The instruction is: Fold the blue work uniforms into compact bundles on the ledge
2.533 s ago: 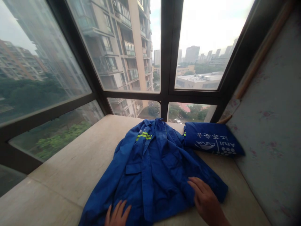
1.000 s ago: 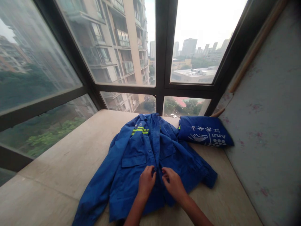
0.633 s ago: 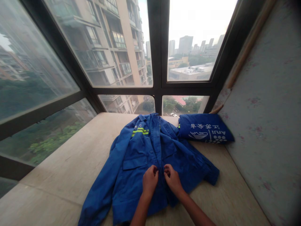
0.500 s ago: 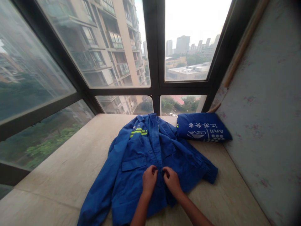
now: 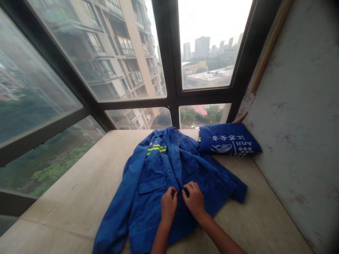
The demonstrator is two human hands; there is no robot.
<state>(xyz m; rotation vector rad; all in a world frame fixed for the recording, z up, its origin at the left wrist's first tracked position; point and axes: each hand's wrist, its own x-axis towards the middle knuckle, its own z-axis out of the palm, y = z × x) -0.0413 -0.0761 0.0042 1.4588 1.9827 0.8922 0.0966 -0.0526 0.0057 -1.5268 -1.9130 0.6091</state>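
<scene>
A blue jacket (image 5: 152,171) with yellow-green stripes on its chest lies front up on the pale ledge, collar toward the window and sleeves spread to both sides. My left hand (image 5: 168,203) pinches the jacket's front edge near the lower middle. Close beside it on the right, my right hand (image 5: 194,199) has thumb and fingers curled together on the other front edge. Buttons show on the placket above my hands. The cloth right between my fingertips is too small to make out.
A folded blue garment (image 5: 229,139) with white lettering lies at the back right, touching the jacket's shoulder area. Dark window frames (image 5: 173,70) rise behind the ledge (image 5: 71,187). A patterned wall (image 5: 299,141) bounds the right side.
My right hand has shifted slightly up and its fingers have closed in toward the left hand. The front edges lie closer together. The camera view has tilted a little.
</scene>
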